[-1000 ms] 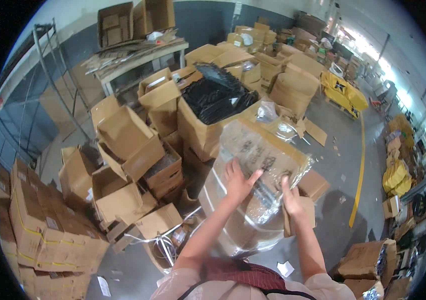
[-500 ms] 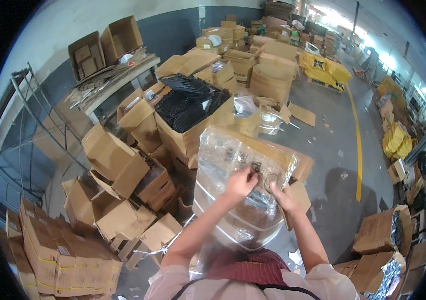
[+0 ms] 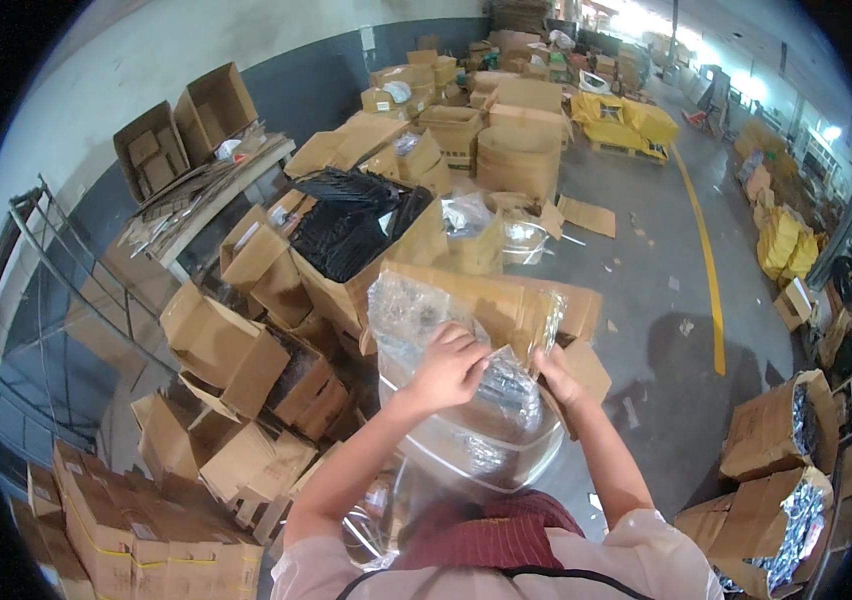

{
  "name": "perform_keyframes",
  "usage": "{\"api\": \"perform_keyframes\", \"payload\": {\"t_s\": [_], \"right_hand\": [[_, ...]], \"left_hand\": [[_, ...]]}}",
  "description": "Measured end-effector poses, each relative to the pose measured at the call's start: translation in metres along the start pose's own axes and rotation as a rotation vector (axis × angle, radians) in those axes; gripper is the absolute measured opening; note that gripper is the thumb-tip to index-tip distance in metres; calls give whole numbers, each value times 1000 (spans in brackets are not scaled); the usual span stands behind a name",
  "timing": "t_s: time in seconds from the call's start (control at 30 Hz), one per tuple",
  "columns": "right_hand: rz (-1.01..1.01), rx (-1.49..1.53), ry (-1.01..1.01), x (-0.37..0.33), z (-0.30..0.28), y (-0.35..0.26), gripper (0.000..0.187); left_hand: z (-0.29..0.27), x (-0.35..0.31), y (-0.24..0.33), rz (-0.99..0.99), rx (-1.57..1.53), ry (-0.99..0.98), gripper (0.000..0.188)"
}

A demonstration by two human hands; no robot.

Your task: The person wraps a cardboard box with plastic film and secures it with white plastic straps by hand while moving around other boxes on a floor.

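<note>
the large clear crinkled plastic bag (image 3: 466, 400), with small dark parts inside, hangs in front of the person's chest over the grey concrete floor (image 3: 666, 300). the left hand (image 3: 449, 368) has its grip closed on the upper film; the right hand (image 3: 551, 372) pinches the edge beside it. judged thin, soft, slippery and tear-prone; hold gathered film near the top.

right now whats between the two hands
In the head view, a bunched fold of the clear plastic bag lies between the left hand and the right hand.
</note>
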State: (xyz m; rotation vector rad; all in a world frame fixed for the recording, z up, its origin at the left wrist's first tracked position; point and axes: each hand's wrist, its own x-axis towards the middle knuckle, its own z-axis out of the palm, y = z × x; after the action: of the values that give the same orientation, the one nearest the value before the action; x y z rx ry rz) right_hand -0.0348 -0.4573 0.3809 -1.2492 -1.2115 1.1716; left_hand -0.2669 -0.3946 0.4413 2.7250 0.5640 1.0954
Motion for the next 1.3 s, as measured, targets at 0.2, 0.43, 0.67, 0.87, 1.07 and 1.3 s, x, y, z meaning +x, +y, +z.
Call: {"api": "perform_keyframes", "payload": {"t_s": [0.2,0.43,0.67,0.87,1.07,1.3], "right_hand": [[35,30,85,5,20,-58,82],[-46,-190,158,33,35,-43,56],[-9,-408,471,80,2,-21,60],[-44,-391,545,101,-46,9,60],[31,-475,469,113,-79,29,44],[59,-113,302,84,-117,64,36]], "left_hand": [[-28,0,26,65,20,19,14],[-2,-1,28,-54,183,-245,28],[26,-56,21,-187,49,-257,16],[29,-108,43,-617,-336,-194,17],[3,-138,55,-977,-676,-66,29],[-117,-267,43,-1321,-890,770,17]]}}
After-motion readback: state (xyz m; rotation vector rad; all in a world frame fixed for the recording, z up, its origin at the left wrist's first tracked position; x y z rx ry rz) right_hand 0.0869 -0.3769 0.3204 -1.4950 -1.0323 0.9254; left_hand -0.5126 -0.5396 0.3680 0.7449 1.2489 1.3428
